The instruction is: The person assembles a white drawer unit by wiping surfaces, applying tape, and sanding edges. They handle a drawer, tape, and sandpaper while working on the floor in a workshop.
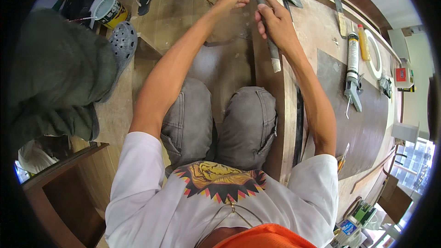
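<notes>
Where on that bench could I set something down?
The dark sheet looks bare below the caulking gun, right of the orange tool; so does the pale bench top between the right hand and the scraper. It's crowded where the gun, yellow bottle and white ring lie together.

Wht s/s tee [138, 197], gry trousers [245, 124].
Lion-like chest print [220, 173], yel/brn, edged w/ red-yel-blk points; visible seams [176, 125] nr knees; thin neck cord [244, 219] w/ sm. metal clip [233, 208]; orange cloth [271, 236] nr neck.
</notes>
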Motion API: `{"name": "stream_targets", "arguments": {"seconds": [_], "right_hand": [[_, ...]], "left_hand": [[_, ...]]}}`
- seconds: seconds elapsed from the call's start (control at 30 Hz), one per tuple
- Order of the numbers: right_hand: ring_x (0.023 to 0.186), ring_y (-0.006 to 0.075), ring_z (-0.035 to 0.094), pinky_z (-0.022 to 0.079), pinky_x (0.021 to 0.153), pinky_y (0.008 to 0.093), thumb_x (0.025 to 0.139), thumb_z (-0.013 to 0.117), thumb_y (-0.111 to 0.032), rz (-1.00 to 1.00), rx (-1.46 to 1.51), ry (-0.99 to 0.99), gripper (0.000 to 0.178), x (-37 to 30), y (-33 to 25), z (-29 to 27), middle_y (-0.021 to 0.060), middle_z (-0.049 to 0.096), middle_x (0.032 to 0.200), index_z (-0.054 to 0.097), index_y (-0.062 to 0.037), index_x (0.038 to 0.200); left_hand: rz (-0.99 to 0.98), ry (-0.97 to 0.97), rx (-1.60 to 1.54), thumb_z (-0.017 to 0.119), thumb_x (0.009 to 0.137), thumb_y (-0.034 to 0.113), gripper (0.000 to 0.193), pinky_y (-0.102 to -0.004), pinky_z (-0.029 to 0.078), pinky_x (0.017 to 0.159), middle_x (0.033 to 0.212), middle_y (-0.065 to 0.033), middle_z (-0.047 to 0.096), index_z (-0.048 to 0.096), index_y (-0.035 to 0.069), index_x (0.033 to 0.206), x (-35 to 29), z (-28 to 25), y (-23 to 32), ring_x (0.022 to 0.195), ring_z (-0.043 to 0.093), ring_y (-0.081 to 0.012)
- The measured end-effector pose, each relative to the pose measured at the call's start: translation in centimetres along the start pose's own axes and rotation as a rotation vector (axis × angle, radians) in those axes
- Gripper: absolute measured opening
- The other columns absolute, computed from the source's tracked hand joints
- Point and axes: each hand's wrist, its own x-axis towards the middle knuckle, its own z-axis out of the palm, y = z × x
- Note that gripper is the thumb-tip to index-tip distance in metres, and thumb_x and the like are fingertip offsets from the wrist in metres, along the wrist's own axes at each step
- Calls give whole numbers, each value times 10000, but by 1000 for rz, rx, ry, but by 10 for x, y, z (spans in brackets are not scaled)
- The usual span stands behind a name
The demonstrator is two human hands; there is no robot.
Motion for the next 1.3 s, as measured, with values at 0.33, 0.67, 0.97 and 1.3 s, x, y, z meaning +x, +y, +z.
{"name": "stream_targets", "arguments": {"seconds": [0.33, 0.67, 0.97, 1.3], "right_hand": [[545, 88, 532, 450, 462, 251, 1057, 485, -161, -81, 1, -56, 545, 10, -4, -8, 31, 588, 809, 382, -31, 1576], [516, 87, 508, 429, 433, 241, 1057, 475, -146, -85, -26, 13, 556, 11, 6, -3, 27, 566, 795, 360, -60, 1595], [524, 84, 513, 432, 447, 242, 1046, 482, -133, -64, -41, -25, 567, 28, -10, -20, 24, 565, 788, 358, -55, 1594], [517, 81, 496, 422, 441, 243, 1053, 465, -129, -62, -8, 7, 551, 29, -16, -16, 22, 557, 786, 366, -55, 1590]], "left_hand": [[-66, -69, 43, 364, 1094, 552, 653, -423, 506, 1004, 1259, -176, 619, 471, -8, 1413, -12, 3, 6, 1131, 635, -253], [-94, -142, 199, 427, 1080, 532, 581, -398, 468, 1017, 1303, -114, 624, 554, 28, 1340, -17, 1, -12, 1175, 590, -227], [-41, -135, 334, 440, 1078, 492, 561, -300, 511, 671, 1007, -85, 608, 545, -41, 1222, -14, 3, -11, 741, 626, -144], [17, -144, 256, 497, 1075, 436, 492, -292, 501, 639, 931, -69, 595, 559, -42, 1177, -15, 5, -28, 693, 608, -129]]}}
